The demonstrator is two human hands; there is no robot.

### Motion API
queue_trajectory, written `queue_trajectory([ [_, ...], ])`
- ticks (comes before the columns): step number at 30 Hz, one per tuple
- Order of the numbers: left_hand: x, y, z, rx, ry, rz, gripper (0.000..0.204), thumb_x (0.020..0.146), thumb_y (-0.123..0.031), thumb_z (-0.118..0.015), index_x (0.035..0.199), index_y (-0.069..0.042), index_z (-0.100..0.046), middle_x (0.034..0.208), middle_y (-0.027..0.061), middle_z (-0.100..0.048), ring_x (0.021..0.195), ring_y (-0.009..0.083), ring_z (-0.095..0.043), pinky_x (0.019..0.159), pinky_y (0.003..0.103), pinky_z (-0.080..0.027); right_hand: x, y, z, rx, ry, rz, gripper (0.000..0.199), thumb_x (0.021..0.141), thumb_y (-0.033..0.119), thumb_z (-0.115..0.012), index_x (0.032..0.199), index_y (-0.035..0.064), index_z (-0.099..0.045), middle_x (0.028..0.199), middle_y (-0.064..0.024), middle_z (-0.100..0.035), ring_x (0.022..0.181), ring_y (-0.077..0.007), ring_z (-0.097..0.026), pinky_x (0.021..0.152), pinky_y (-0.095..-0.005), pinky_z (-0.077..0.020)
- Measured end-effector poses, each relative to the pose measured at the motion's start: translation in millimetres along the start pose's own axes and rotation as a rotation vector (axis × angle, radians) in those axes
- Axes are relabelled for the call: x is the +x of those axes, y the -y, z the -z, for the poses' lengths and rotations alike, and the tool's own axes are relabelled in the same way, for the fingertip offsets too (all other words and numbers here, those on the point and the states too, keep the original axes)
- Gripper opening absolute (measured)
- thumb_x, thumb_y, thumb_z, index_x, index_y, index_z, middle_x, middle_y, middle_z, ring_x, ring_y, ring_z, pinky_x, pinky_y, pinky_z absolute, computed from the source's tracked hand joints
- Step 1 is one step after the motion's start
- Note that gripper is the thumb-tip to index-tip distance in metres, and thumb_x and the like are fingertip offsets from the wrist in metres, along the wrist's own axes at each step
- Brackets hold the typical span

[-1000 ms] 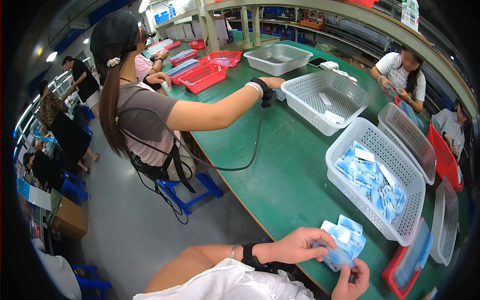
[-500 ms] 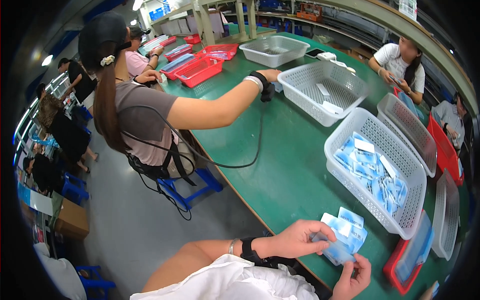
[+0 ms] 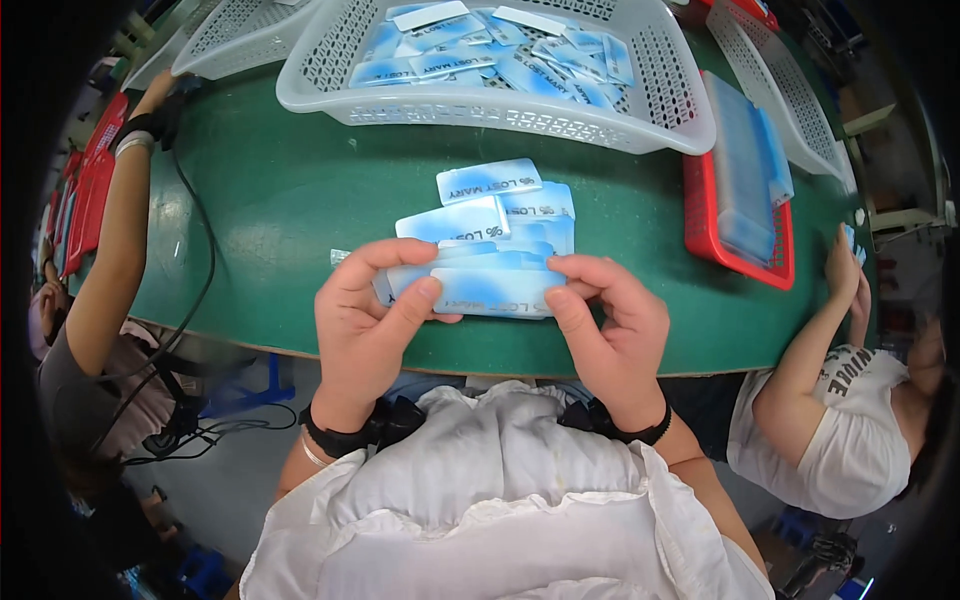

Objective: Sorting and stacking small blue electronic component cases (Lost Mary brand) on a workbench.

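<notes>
- Clearly, the left hand (image 3: 362, 332) pinches the left end of a blue-and-white printed card (image 3: 492, 291) between thumb and curled fingers.
- Opposite it, the right hand (image 3: 618, 325) pinches the same card's right end, thumb in front and fingers behind.
- So the card sits level between both hands, above the near edge of the green bench (image 3: 265, 225); more cards overlap just behind it, and which of them are gripped I cannot tell.
- Beyond the fingertips, loose blue-and-white cards (image 3: 488, 181) overlap on the bench.
- Farther out stands a white perforated basket (image 3: 520, 117), with a jumble of similar cards inside.
- To the right, a red basket (image 3: 745, 266) holds a translucent bluish stack (image 3: 738, 185).
- Outermost, a co-worker's arm (image 3: 112, 235) reaches over the bench at left; another co-worker's hands (image 3: 846, 268) meet around something pale blue at right.
</notes>
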State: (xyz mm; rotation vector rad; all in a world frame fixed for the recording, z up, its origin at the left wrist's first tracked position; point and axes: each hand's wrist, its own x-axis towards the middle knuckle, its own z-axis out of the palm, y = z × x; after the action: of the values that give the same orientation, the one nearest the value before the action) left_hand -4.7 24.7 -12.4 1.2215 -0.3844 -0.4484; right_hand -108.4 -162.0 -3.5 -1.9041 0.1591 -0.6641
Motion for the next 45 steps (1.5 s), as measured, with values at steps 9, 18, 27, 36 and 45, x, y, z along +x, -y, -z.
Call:
queue_trajectory([
  [9, -4.9, 4.6, -3.0, -0.069, -0.025, 0.009, 0.025, 0.093, -0.001, -0.059, 0.117, 0.005, -0.056, 0.111, 0.0115, -0.060, 0.095, 0.0175, -0.065, 0.081, 0.033, -0.060, -9.5, 2.1, 3.8, 0.242, -0.046, -0.340, 0.013, 0.089, 0.005, -0.067, 0.101, -0.0002, -0.068, 0.074, 0.0027, -0.064, 0.057, 0.0019, -0.043, 0.050, -0.0161, -0.0324],
  [18, -2.4, 3.2, -1.3, -0.069, 0.003, -0.012, 0.026, 0.094, -0.001, -0.057, 0.119, 0.004, -0.055, 0.115, 0.0124, -0.059, 0.101, 0.0190, -0.064, 0.083, 0.034, -0.059, -3.2, 5.8, 3.3, 0.338, -0.036, -0.442, 0.014, 0.090, 0.005, -0.066, 0.102, -0.0026, -0.066, 0.078, -0.0030, -0.068, 0.067, -0.0023, -0.058, 0.058, -0.0169, -0.0447],
  [27, -5.5, 3.2, -4.9, -0.009, -0.003, -0.043, 0.026, 0.094, 0.001, -0.055, 0.120, 0.004, -0.055, 0.116, 0.0123, -0.058, 0.102, 0.0194, -0.063, 0.084, 0.035, -0.059, -4.8, 6.0, 4.3, 0.370, -0.041, -0.437, 0.011, 0.090, 0.004, -0.065, 0.099, -0.0024, -0.066, 0.076, -0.0021, -0.067, 0.065, -0.0015, -0.056, 0.057, -0.0167, -0.0429],
  [36, -5.3, 0.9, -5.5, -0.005, -0.003, -0.024, 0.026, 0.094, 0.003, -0.055, 0.120, 0.005, -0.055, 0.117, 0.0128, -0.057, 0.102, 0.0193, -0.063, 0.084, 0.033, -0.059, -4.0, 8.3, 3.3, 0.380, -0.051, -0.461, 0.010, 0.090, 0.004, -0.065, 0.097, -0.0032, -0.066, 0.075, -0.0017, -0.067, 0.064, -0.0015, -0.056, 0.057, -0.0166, -0.0433],
  [45, -4.4, 0.7, -4.9, 0.000, 0.011, -0.026, 0.026, 0.094, 0.002, -0.056, 0.120, 0.005, -0.055, 0.117, 0.0128, -0.057, 0.100, 0.0187, -0.063, 0.081, 0.032, -0.060, -1.0, 10.0, 5.7, 0.356, -0.067, -0.414, 0.012, 0.086, 0.002, -0.070, 0.095, -0.0032, -0.066, 0.077, -0.0021, -0.068, 0.068, -0.0024, -0.058, 0.060, -0.0163, -0.0436],
])
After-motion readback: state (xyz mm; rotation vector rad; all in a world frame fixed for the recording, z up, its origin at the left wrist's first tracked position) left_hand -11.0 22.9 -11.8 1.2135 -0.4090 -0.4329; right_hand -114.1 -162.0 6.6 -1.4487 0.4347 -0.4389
